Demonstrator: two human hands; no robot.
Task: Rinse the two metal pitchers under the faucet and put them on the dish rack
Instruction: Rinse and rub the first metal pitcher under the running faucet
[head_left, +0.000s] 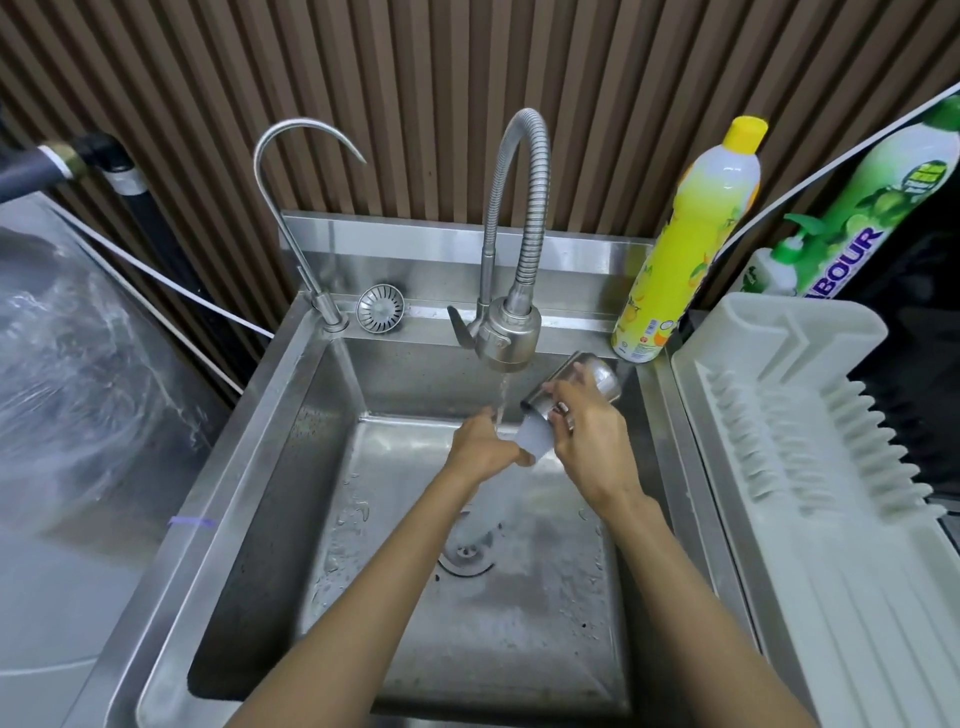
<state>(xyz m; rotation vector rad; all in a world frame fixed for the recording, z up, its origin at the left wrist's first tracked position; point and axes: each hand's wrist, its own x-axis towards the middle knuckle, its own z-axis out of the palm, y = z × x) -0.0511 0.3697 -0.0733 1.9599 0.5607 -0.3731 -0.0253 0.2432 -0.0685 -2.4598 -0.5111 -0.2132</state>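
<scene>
One shiny steel pitcher (582, 387) lies tipped in the right hand (584, 441), curled around it over the brushed-steel sink (270, 467). The left hand (480, 444), loosely open, catches the faucet (506, 332) stream. The ribbed plastic dish rack (810, 441) stands right, beside two bottles.

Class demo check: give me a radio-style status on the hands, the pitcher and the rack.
Right hand grips tilted metal pitcher, pouring into sink. Left hand under running faucet. Dish rack holds nothing; path unobstructed.
</scene>
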